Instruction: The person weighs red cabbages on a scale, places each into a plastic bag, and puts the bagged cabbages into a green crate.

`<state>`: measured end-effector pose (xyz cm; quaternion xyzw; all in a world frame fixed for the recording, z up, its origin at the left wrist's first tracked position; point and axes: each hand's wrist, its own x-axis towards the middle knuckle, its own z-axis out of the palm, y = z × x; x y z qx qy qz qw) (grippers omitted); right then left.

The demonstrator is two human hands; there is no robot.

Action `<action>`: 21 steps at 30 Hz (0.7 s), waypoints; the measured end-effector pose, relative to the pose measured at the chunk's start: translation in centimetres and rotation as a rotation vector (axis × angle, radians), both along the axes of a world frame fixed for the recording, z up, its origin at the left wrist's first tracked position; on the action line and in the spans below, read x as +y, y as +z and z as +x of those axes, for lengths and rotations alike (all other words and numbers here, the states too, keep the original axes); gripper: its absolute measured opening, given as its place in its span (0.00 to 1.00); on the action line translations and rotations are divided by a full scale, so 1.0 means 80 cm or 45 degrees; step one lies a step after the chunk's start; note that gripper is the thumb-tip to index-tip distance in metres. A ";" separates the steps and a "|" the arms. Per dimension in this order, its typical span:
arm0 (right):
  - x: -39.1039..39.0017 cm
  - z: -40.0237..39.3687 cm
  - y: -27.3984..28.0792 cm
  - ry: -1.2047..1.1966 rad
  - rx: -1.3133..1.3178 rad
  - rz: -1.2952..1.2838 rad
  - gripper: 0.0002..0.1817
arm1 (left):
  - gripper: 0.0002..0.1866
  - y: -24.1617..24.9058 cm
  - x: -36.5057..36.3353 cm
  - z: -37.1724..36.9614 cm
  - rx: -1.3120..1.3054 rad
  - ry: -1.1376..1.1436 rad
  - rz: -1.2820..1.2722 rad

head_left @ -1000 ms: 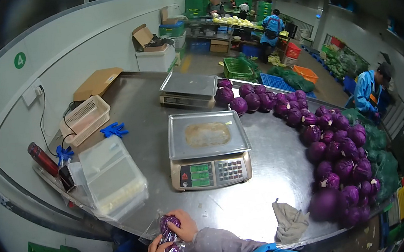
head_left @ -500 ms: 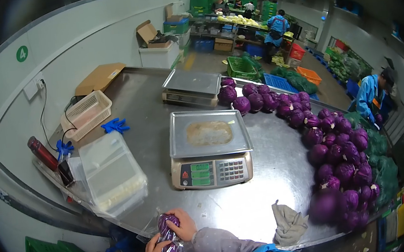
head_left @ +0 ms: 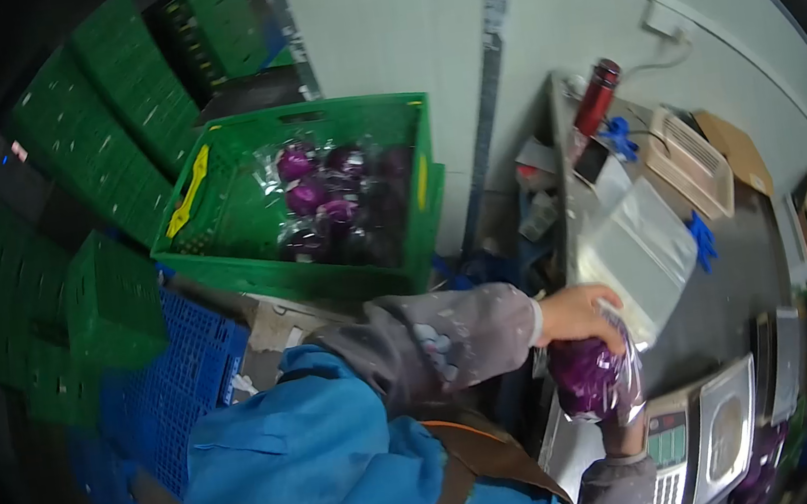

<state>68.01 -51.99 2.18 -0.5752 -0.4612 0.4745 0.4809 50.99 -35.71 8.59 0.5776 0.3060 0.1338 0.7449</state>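
Observation:
A purple cabbage in clear, shiny plastic film is held between my two hands at the table's near edge. My left hand lies over its top, fingers curled round the cabbage and film. My right hand grips it from the other side; its fingers are mostly hidden behind the cabbage and the film. Further left, a green crate holds several film-wrapped purple cabbages.
Beside my hands, the metal table carries a stack of clear plastic sheets or bags, a weighing scale, a white basket, blue gloves and a red flask. Stacked green crates and a blue crate stand left.
My view has swung left from the table and scale toward the green crate. The wrapped cabbage remains in my hands, and now appears right of the middle.

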 end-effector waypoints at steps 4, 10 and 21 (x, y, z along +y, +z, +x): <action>0.090 -0.087 0.070 0.149 0.638 -0.025 0.38 | 0.30 0.071 0.074 -0.144 -0.411 0.405 -0.172; 0.271 -0.325 0.119 0.593 0.865 -0.274 0.35 | 0.34 0.109 0.127 -0.376 -0.460 1.135 0.659; 0.467 -0.672 -0.007 0.909 0.608 -0.588 0.28 | 0.22 -0.003 0.305 -0.741 0.307 1.175 0.391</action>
